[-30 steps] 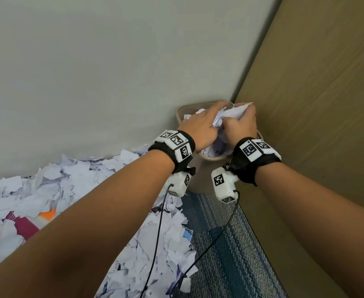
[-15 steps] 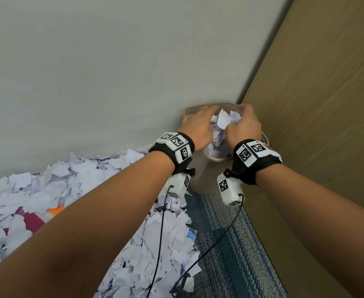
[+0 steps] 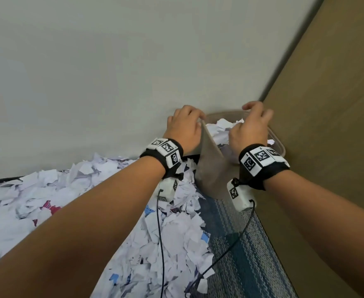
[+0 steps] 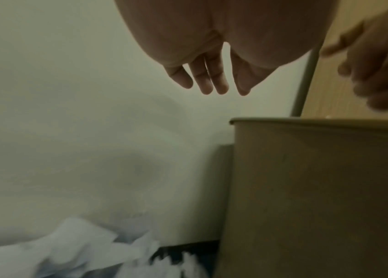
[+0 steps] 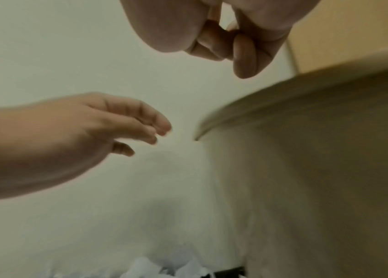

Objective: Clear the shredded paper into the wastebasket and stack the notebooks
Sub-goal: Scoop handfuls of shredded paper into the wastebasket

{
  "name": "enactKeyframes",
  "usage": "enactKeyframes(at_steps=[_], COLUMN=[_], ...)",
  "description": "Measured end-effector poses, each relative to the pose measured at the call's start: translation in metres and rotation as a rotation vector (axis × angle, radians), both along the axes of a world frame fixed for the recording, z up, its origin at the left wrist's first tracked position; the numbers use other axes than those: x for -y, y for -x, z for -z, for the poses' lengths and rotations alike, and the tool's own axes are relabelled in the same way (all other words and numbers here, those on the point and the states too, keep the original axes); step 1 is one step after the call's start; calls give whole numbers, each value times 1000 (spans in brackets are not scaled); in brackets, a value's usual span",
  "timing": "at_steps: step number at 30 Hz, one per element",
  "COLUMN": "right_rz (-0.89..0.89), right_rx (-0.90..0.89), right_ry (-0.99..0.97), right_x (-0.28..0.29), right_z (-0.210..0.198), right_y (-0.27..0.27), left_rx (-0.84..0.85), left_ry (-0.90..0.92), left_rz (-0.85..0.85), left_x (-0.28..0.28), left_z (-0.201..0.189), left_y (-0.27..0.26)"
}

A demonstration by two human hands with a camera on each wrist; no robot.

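Note:
A tan wastebasket [image 3: 211, 168] stands in the corner with shredded paper [image 3: 222, 132] heaped inside it. My left hand [image 3: 195, 118] hovers over its left rim, and in the left wrist view the left hand [image 4: 211, 84] shows straight fingers that hold nothing. My right hand [image 3: 254, 112] hovers above the basket's middle; the right wrist view shows the right hand [image 5: 230, 50] loosely curled and empty. A large pile of torn paper [image 3: 80, 190] covers the floor at left. A red notebook [image 3: 49, 206] lies mostly buried in it.
A pale wall runs behind the basket, and a wooden panel [image 3: 327, 125] closes off the right side. Blue striped carpet [image 3: 241, 254] shows between the paper pile and the panel. Black wrist-camera cables [image 3: 159, 233] hang down over the paper.
Both hands held a bundle of paper together over the basket; they have let it drop in and moved apart, the left one out past the left rim.

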State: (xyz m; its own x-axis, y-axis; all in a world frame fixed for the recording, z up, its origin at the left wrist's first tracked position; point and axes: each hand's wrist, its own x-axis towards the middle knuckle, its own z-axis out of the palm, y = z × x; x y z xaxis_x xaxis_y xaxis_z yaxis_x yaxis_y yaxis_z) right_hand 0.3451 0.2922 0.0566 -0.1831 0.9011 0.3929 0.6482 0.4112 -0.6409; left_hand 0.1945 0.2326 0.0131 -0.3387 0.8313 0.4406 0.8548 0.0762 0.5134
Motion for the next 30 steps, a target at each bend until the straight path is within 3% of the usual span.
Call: enactKeyframes(at_steps=[8, 17, 24, 30], right_rz=[-378, -697, -724, -801], right_rx=[128, 832, 1114, 1266], right_ry=[-65, -21, 53, 91], right_x=[65, 104, 110, 125], right_z=[8, 74, 93, 121], right_y=[65, 80, 87, 90], left_rx=[-171, -207, 7, 78], left_ry=[311, 780, 1020, 1148], left_rz=[-78, -285, -517, -690], left_x=[70, 180, 268, 322], left_z=[40, 89, 138, 161], left_y=[59, 120, 174, 203])
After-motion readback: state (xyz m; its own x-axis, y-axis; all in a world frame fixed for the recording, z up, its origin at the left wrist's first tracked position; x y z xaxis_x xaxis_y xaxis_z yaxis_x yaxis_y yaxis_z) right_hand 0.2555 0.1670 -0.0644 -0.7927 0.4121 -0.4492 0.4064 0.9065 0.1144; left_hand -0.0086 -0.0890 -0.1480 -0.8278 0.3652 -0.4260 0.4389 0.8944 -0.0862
